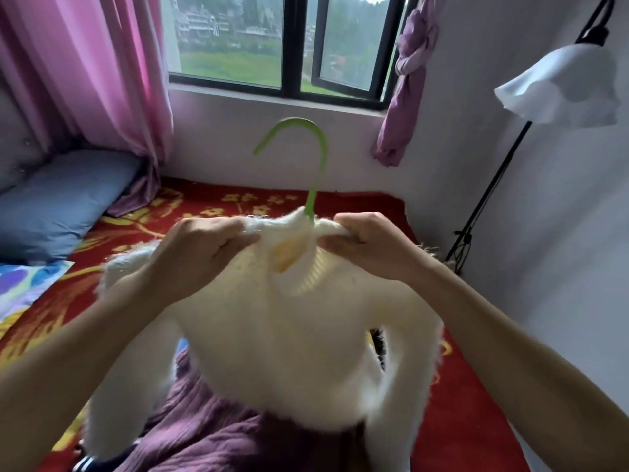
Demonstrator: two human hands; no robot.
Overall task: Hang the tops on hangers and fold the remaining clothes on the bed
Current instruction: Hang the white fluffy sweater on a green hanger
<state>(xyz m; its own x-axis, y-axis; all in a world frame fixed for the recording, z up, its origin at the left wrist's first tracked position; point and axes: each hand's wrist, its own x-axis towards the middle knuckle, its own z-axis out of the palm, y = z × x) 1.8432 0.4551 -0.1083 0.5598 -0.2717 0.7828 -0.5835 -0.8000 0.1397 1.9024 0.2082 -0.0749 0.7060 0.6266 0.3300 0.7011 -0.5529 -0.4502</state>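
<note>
A fluffy white sweater hangs in the air above the bed, with a green hanger inside it; the hook sticks up out of the ribbed neck. My left hand grips the collar on the left side of the hook. My right hand pinches the collar on the right side. The hanger's shoulders are hidden inside the knit. Under the sweater lies a crumpled purple garment on the bed.
The bed has a red blanket with a gold flower pattern. A blue pillow and a colourful cloth lie at the left. A floor lamp stands at the right by the wall. Pink curtains flank the window.
</note>
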